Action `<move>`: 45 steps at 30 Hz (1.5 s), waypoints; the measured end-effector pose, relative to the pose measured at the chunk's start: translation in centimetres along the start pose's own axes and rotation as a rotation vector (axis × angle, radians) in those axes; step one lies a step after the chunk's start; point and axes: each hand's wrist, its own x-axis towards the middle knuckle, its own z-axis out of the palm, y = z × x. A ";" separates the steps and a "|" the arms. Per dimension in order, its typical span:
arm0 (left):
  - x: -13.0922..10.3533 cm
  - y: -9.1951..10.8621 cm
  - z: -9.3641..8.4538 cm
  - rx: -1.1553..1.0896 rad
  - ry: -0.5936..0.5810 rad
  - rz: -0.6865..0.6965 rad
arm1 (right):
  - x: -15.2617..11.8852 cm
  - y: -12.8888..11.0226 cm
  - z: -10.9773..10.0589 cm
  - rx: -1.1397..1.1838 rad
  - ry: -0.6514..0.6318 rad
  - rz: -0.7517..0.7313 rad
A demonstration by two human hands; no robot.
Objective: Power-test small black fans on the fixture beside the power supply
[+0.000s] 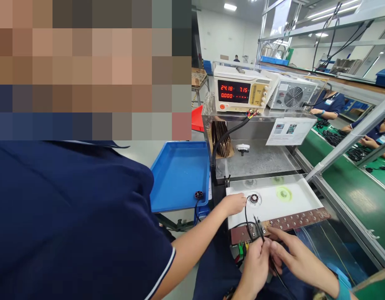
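Observation:
My left hand (pixel 254 264) is closed around a thin black cable (pixel 260 229) at the bottom centre, its bare ends pointing up over the brown terminal strip (pixel 286 223). Beside it, my right hand (pixel 294 254) touches the same cable with thumb and fingers, the index finger stretched toward the strip. A small round black motor (pixel 254 198) lies on the white board (pixel 269 208), with a black lead running down toward the strip. Green and yellow clips (pixel 241 250) hang at the strip's left front. Another person's hand (pixel 238 203) reaches in just left of the motor.
A co-worker's dark blue sleeve (pixel 123 216) fills the left. A blue tray (pixel 180 175) holds another small motor (pixel 198 194). A power supply (pixel 239 89) with red digits stands on the shelf. More people sit by the green conveyor (pixel 358 196) at right.

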 end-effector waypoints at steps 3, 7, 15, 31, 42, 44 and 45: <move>0.0 -1.1 0.7 0.065 -0.085 -0.035 | 1.8 -0.2 2.0 0.047 0.016 0.028; -0.4 -1.4 -0.8 0.225 -0.160 -0.079 | 2.8 1.2 2.9 0.083 0.174 -0.057; 0.4 1.0 -3.3 0.213 0.209 0.153 | 1.1 2.1 2.4 0.360 0.016 0.016; -0.1 -0.5 -1.2 0.216 0.456 0.314 | 0.0 2.7 3.9 0.736 -0.159 -0.076; -0.3 -3.8 -0.2 0.185 0.653 0.376 | -0.8 3.4 5.1 0.771 -0.097 0.005; -0.6 -3.5 -0.4 0.202 0.624 0.381 | -0.9 3.6 5.2 0.706 -0.022 0.039; -0.8 -3.4 -0.6 0.218 0.615 0.396 | -0.9 3.6 5.2 0.668 0.020 0.055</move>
